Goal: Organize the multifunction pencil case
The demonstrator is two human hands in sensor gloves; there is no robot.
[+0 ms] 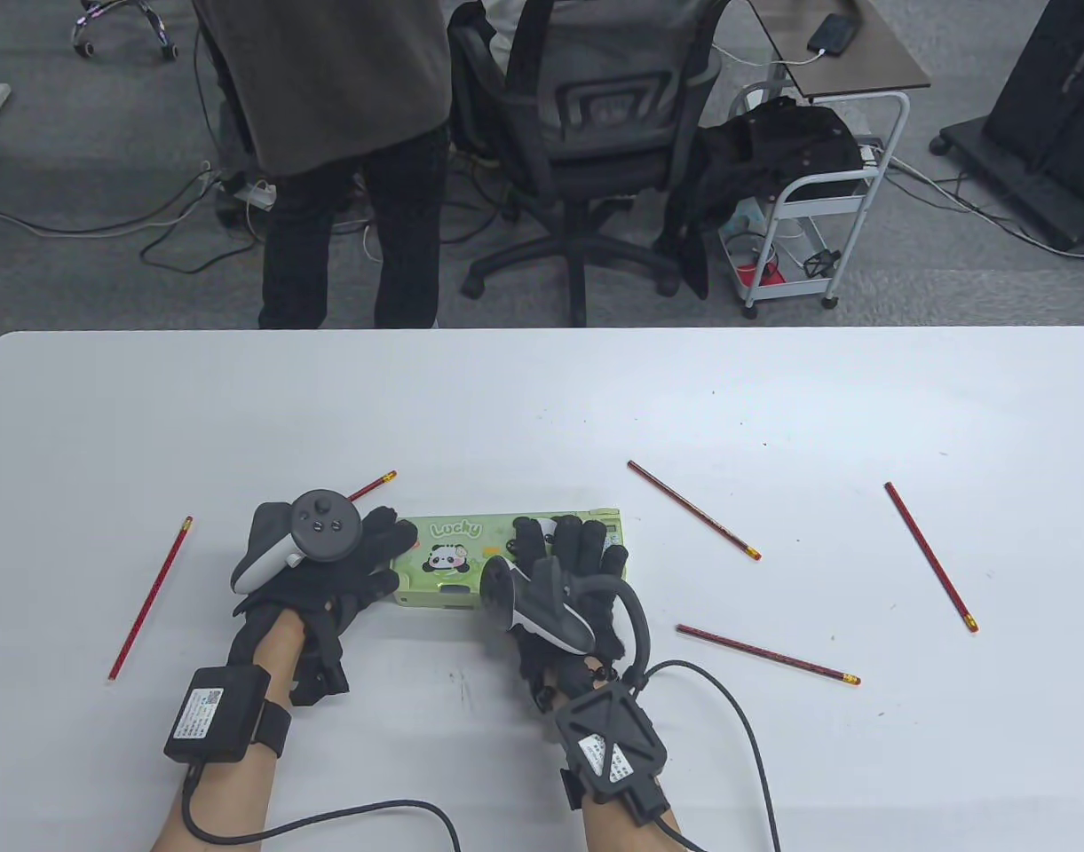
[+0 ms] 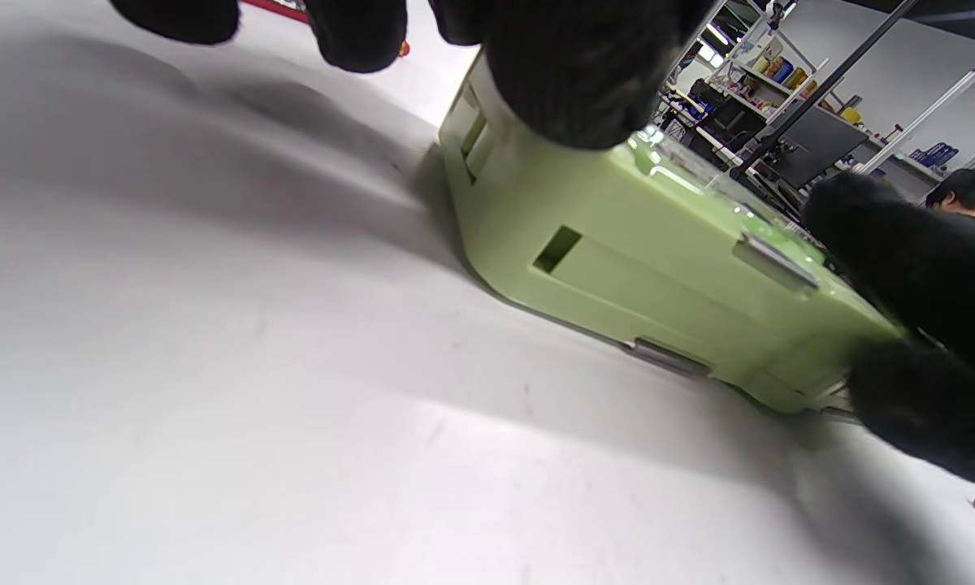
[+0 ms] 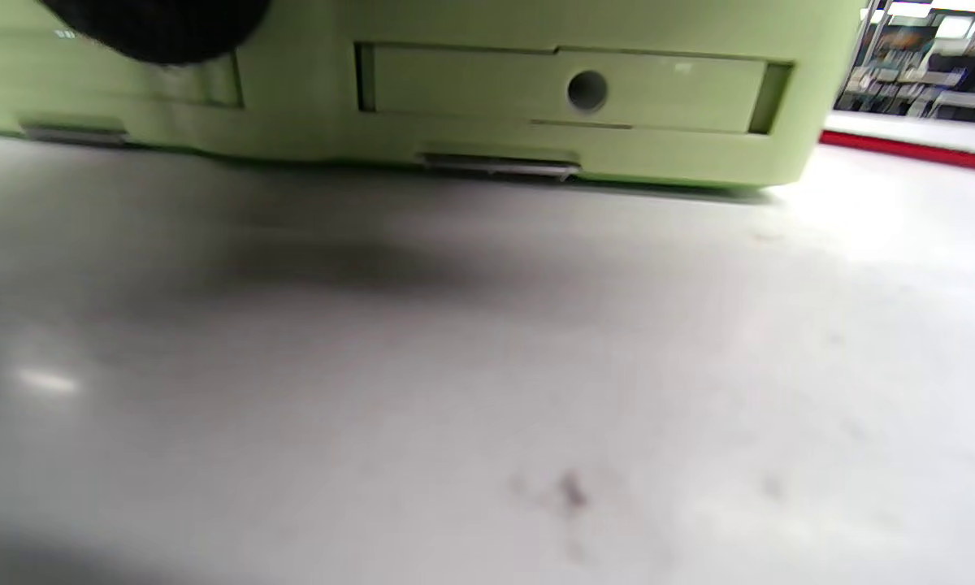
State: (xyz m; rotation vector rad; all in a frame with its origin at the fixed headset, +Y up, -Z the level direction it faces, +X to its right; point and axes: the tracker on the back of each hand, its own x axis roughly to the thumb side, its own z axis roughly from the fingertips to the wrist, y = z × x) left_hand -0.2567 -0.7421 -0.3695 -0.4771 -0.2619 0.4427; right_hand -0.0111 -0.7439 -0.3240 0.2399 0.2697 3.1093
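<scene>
A green pencil case (image 1: 453,555) with a panda picture and the word "Lucky" on its lid lies flat and closed near the front middle of the white table (image 1: 542,399). The left hand (image 1: 328,568) grips the case's left end, fingers curled over the top edge and down the short side (the left wrist view shows a fingertip (image 2: 585,89) pressing right on the upper corner). The right hand (image 1: 568,568) lies over the right half of the lid, its fingers spread and fairly straight, pressing down rather than wrapping round it.

Five red pencils lie loose on the table. One (image 1: 151,599) is far left, one (image 1: 373,484) pokes out from behind the left hand, one (image 1: 692,508) lies just beyond the case's right end, one (image 1: 768,655) sits near the right wrist, and one (image 1: 930,556) lies well off to the right.
</scene>
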